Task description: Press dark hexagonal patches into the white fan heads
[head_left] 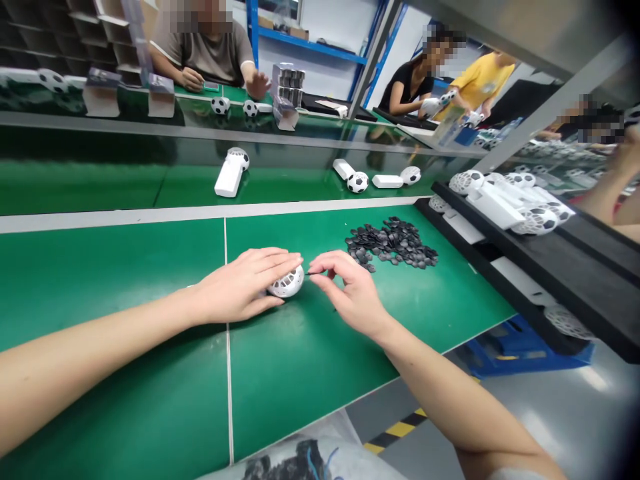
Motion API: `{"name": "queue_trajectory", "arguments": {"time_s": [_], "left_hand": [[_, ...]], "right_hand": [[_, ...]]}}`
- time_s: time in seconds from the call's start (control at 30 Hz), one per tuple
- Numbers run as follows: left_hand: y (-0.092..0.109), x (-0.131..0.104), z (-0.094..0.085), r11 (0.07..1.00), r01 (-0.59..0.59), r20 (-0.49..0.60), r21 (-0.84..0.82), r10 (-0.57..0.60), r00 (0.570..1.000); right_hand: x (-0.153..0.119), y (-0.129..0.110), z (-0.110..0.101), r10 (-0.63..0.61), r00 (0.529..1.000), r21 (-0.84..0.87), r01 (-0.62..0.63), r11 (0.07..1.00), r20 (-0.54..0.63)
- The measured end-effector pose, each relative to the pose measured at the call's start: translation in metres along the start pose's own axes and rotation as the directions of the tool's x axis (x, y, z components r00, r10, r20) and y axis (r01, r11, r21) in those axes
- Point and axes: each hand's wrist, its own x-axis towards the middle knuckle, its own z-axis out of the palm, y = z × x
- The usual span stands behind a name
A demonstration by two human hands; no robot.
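Note:
My left hand (245, 283) lies over a white device with a slotted ball-shaped head (289, 283), fingers wrapped over its top and thumb along its near side. The palm hides most of its body. Just right of the ball, my right hand (350, 287) pinches a small dark piece (311, 274) between thumb and fingertips, close beside the ball; I cannot tell whether they touch. Beyond that hand, a pile of small black pieces (393, 241) is spread on the green work surface (310, 373).
White devices with black-patched balls (357, 182) lie on the green conveyor belt (175, 183) across the front. Stacked black trays (590, 260) with several white devices stand at right, above a blue crate (530, 347). Beyond the belt, a person (207, 53) sits at another bench.

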Motion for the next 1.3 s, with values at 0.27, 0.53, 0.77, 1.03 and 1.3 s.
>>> {"name": "queue_trajectory", "arguments": {"time_s": [0.27, 0.53, 0.77, 1.03, 1.3], "left_hand": [[0.006, 0.006, 0.000, 0.989, 0.140, 0.241, 0.036, -0.145, 0.960], [0.008, 0.005, -0.001, 0.949, 0.306, 0.201, -0.079, -0.285, 0.937], [0.011, 0.009, 0.002, 0.862, 0.485, 0.119, -0.144, -0.472, 0.874], [0.010, 0.008, 0.001, 0.877, 0.457, 0.091, -0.148, -0.448, 0.889], [0.010, 0.011, 0.005, 0.913, 0.393, 0.059, -0.107, -0.388, 0.920]], "right_hand": [[-0.006, -0.002, 0.006, 0.043, 0.995, 0.013, -0.044, 0.999, 0.087], [-0.007, 0.002, 0.026, 0.022, 0.992, -0.039, -0.017, 0.999, 0.124], [-0.006, 0.005, 0.032, 0.061, 0.996, -0.038, -0.059, 0.998, 0.058], [-0.004, 0.011, 0.030, 0.232, 0.962, 0.058, -0.242, 0.969, 0.145], [-0.008, 0.012, 0.031, 0.246, 0.958, 0.121, -0.264, 0.957, 0.147]]}}
